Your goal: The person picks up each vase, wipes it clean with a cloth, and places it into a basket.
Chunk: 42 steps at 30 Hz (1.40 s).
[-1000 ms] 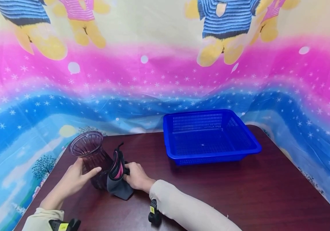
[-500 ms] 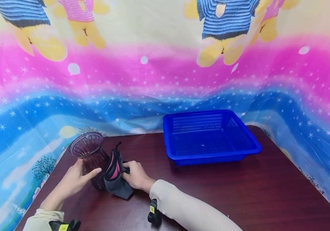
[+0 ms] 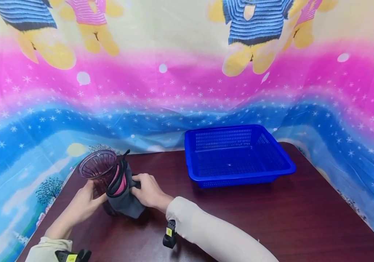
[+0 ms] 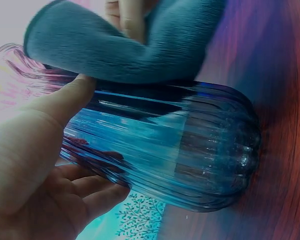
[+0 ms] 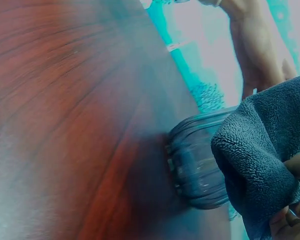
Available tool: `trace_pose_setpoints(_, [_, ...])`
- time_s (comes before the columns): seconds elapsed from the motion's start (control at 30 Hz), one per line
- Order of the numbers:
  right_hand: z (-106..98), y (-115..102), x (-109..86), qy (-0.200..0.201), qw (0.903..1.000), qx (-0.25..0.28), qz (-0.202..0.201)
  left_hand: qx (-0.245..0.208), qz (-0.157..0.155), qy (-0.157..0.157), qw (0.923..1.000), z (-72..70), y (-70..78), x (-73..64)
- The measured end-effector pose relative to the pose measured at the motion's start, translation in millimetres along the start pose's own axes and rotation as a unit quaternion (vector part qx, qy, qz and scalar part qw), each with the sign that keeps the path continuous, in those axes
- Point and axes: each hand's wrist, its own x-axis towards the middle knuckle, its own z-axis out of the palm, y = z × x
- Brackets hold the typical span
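At the left of the table in the head view, a purple ribbed glass vase [image 3: 96, 165] with a flared rim stands slightly tilted. My left hand [image 3: 80, 205] grips its side, thumb on the near face and fingers behind; the left wrist view shows the ribbed body [image 4: 150, 145] between them. A grey cloth [image 3: 126, 203] with black edging, a pink inner side and a small hanging loop lies against the vase's right side. My right hand [image 3: 147, 191] pinches this cloth. In the right wrist view its fuzzy folds [image 5: 255, 155] hide part of the vase.
A blue plastic basket [image 3: 229, 163] with perforated walls stands towards the back right of the dark red wooden table [image 3: 272, 222]. Behind the table hangs a colourful printed curtain [image 3: 157, 83]. Each wrist wears a small black device [image 3: 169, 234].
My right hand has moved left and slightly up with the cloth, which now covers more of the vase and part of the left thumb. My left hand stays in place.
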Motion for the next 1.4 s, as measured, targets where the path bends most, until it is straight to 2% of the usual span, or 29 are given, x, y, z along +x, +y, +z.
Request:
trace_pose_setpoints(0.4, [-14.9,-24.1,9.8,0.009,0.9995,-0.012,-0.026,-0.010,0.020,0.013,0.9997,1.2,2.2,-1.6])
trace_pose_setpoints(0.6, [-17.7,-29.1,12.5,0.013,0.9991,-0.021,-0.035,-0.005,0.030,0.019,0.9994,1.5,1.5,-1.0])
trace_pose_setpoints(0.93, [-10.7,-23.1,10.0,0.013,0.9993,-0.027,-0.020,0.009,0.016,0.018,0.9997,1.4,0.7,-1.1])
trace_pose_setpoints(1.2, [-3.5,-11.6,4.8,0.008,0.9992,-0.036,-0.016,-0.001,-0.005,-0.006,1.0000,0.1,-0.3,-0.7])
trace_pose_setpoints(1.4, [4.6,2.8,-0.4,0.000,0.9993,-0.037,-0.005,-0.018,-0.014,-0.008,0.9997,0.5,0.4,0.4])
